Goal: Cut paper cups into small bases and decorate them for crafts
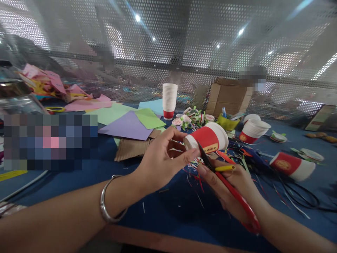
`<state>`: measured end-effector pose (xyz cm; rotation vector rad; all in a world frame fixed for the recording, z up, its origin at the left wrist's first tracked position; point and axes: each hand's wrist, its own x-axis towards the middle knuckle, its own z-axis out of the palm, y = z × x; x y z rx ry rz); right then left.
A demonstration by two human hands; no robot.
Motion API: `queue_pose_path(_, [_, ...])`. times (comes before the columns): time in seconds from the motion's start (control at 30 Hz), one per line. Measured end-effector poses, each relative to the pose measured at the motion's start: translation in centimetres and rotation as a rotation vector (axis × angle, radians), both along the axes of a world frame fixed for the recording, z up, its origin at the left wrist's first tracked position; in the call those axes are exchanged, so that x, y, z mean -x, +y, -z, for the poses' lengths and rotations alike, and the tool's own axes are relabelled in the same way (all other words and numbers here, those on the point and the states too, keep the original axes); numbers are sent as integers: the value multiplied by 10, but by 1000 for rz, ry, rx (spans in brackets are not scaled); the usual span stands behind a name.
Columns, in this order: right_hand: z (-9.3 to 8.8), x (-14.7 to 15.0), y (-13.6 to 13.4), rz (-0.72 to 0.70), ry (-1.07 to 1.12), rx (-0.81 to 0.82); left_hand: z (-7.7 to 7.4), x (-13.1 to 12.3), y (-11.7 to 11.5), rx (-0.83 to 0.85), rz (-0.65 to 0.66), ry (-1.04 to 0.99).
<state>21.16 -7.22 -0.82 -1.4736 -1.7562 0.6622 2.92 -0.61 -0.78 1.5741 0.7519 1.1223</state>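
Observation:
A red and white paper cup (201,138) lies tilted on its side in the grip of my left hand (160,167), with its wide rim toward the right. My fingers and thumb close around the base end. In my right hand (226,186) is a pair of scissors (238,196) with red handles, a yellow part and dark blades. Their tips meet the side of the cup near its base. Whether the blades have gone into the paper cannot be made out.
A tall stack of paper cups (170,100) stands behind. Purple paper (126,126) and a cardboard piece (131,149) lie left. Cut paper decorations (195,116), stacked cups (252,131), a fallen cup (292,166) and a black cable (302,196) are right. Perforated metal mesh (147,59) rises behind.

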Motion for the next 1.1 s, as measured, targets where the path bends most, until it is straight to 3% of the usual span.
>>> queue_pose_path(0.1, [0,0,-3,0,73,104,0,-1,-7,-69,-1,11])
queue_pose_path(0.43, [0,-1,-4,-54,140,101,11,6,-6,-505,-108,220])
queue_pose_path(0.7, [4,-2,-4,-49,153,135,1,10,-8,-889,-218,499])
queue_pose_path(0.8, [2,-2,-4,-60,193,147,0,10,-7,-983,-245,498])
queue_pose_path(0.9, [-1,-1,-5,-48,196,94,4,7,-7,-853,-230,369])
queue_pose_path(1.1, [-3,-1,-4,-28,139,41,6,-2,-6,-179,-72,52])
